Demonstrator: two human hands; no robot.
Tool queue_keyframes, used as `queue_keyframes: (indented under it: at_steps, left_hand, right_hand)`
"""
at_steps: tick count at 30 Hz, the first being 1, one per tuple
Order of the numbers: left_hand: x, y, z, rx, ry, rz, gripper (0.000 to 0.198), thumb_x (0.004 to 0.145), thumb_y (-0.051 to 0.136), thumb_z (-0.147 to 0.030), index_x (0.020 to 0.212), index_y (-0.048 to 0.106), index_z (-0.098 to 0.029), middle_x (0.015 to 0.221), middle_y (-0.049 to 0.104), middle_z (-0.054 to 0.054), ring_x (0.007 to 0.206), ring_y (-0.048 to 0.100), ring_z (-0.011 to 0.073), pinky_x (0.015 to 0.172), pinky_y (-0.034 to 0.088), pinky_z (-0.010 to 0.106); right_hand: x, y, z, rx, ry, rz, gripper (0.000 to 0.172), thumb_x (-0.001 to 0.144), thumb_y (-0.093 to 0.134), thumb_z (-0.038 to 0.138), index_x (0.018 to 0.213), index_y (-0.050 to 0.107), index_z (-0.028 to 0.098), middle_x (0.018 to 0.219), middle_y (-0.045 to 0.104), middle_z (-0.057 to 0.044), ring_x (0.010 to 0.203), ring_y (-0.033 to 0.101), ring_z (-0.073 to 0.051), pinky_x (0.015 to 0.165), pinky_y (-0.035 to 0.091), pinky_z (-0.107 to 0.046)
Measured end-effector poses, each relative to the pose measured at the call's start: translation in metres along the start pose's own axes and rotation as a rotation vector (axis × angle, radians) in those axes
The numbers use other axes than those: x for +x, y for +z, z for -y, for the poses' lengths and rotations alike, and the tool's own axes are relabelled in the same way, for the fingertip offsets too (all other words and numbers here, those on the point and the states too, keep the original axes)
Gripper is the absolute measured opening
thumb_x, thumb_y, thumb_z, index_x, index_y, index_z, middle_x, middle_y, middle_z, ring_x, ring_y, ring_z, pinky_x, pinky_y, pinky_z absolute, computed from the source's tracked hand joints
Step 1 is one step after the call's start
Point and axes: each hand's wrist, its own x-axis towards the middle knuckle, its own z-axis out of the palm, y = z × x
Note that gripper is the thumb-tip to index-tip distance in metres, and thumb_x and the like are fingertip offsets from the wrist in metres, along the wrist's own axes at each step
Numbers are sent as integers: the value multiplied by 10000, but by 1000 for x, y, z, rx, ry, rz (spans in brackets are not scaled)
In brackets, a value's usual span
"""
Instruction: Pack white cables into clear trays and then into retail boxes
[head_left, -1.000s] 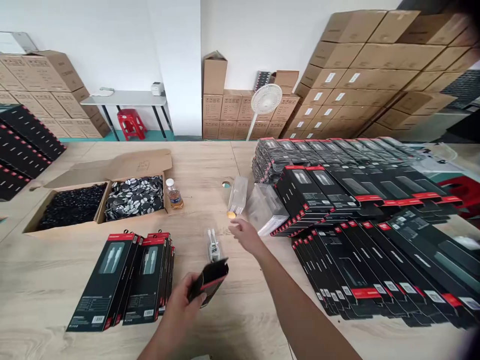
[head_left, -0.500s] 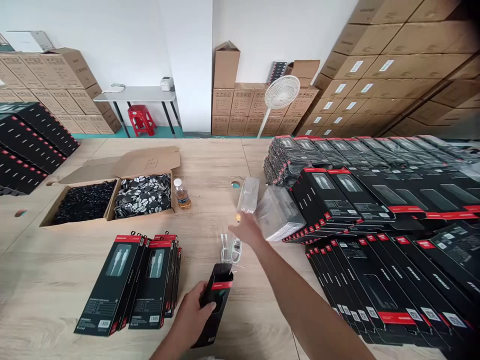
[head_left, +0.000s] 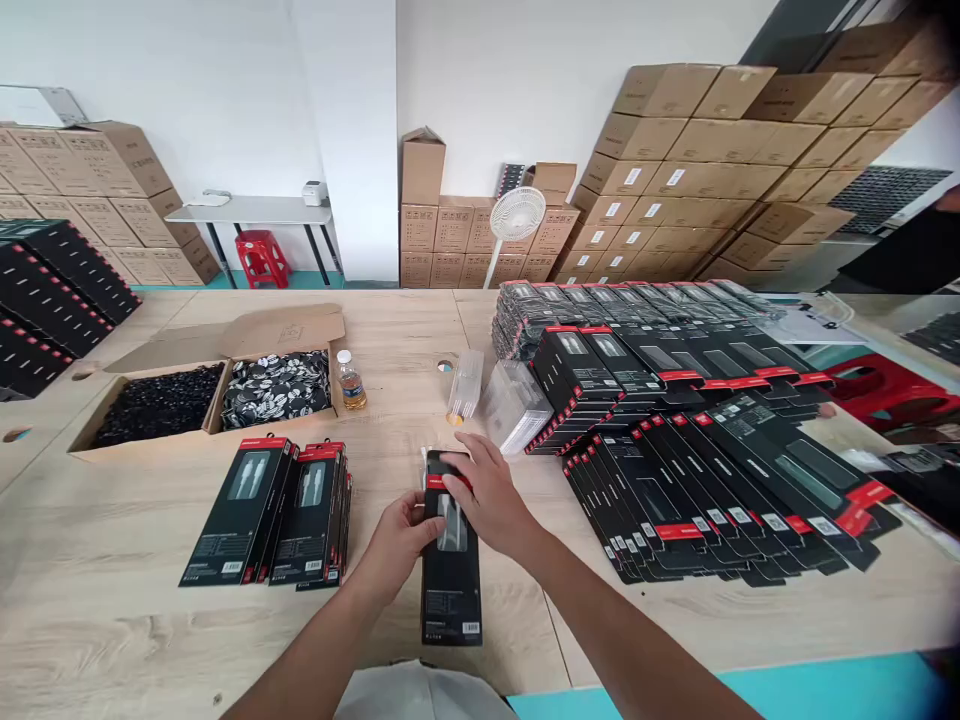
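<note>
A black cable box (head_left: 451,608) with a red band stands before me, white cable showing through its window. Wrapped round its left edge, my left hand (head_left: 399,545) is closed on it, thumb on the front. My right hand (head_left: 495,500) grips the upper right of the same box, its fingers bent over the red band and top end. Behind the box's top left corner a bit of white cable (head_left: 425,456) pokes out, mostly hidden. To the left lie filled cable boxes (head_left: 232,510) with hanging loops on top.
Clear plastic trays (head_left: 466,385) lie beyond my right hand. Stacks of flat black boxes (head_left: 720,480) cover the right side. A carton of black-and-white round pieces (head_left: 279,388), another of small black pieces (head_left: 161,405) and a drink bottle (head_left: 350,382) stand at the back left.
My right hand has come back from beside the clear trays onto the box. The box, tilted with its top open before, is now more upright with white cable in its window. The view has turned right.
</note>
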Motion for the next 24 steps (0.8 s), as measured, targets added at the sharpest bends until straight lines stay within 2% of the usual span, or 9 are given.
queue_keyframes:
  at_steps: [2,5,7,9,12,14,16,19,24]
  left_hand:
    - [-11,0,5,34,4,24,516,616,820,-323,1053,600,-158,882,717,61,761,667,187,699,503,299]
    - [-28,-1,16,105,36,57,718,660,791,-327,1288,464,-210,996,687,72,790,662,181,716,513,315]
    - [-36,-4,19,150,70,93,848,709,753,-337,1420,293,-291,1141,636,84,828,658,176,727,517,319]
    - [-38,-6,20,199,76,175,862,735,729,-328,1445,240,-327,1206,598,88,845,652,172,732,517,317]
    - [-34,-8,18,286,79,274,677,739,721,-326,1345,421,-273,1090,637,64,799,632,163,699,506,293]
    - [-27,-7,17,362,138,242,424,791,656,-377,1177,571,-224,978,660,46,765,618,164,676,494,286]
    - [-20,-3,16,443,256,161,267,838,586,-398,994,654,-192,969,667,58,828,617,183,735,487,303]
    - [-16,6,9,454,376,102,152,820,612,-326,866,642,-184,1019,672,76,947,615,199,870,458,330]
    - [-24,19,-19,476,283,237,113,772,643,-239,857,587,-190,891,689,45,853,634,176,793,468,301]
  right_hand:
    - [-26,4,1,33,63,35,284,909,465,312,1057,704,276,1479,412,-42,1408,230,-299,1139,208,-531]
    - [-58,11,-5,200,160,80,292,897,472,303,1062,713,287,1502,378,-36,1419,217,-298,1133,224,-538]
    - [-75,17,-11,393,223,37,366,867,525,329,1217,623,297,1508,354,-57,1375,318,-283,1068,354,-491]
    - [-88,25,-14,608,322,-42,508,833,578,371,1330,500,304,1452,416,-82,1222,503,-260,921,484,-422]
    - [-99,34,-14,799,413,-105,416,839,580,443,1210,565,257,1141,638,-68,950,632,-226,820,515,-377]
    - [-103,36,-11,763,375,-133,314,867,546,474,1033,653,230,1013,673,-59,953,626,-235,873,493,-382]
    - [-106,32,-8,641,297,-207,285,885,530,459,929,691,228,1089,656,-70,1048,596,-246,945,461,-383]
    - [-110,22,-3,480,193,-298,229,887,547,398,988,685,246,1150,638,-79,1085,582,-243,979,447,-391]
    - [-114,3,6,588,278,-281,206,805,647,425,823,635,220,810,662,-25,780,626,-189,754,529,-334]
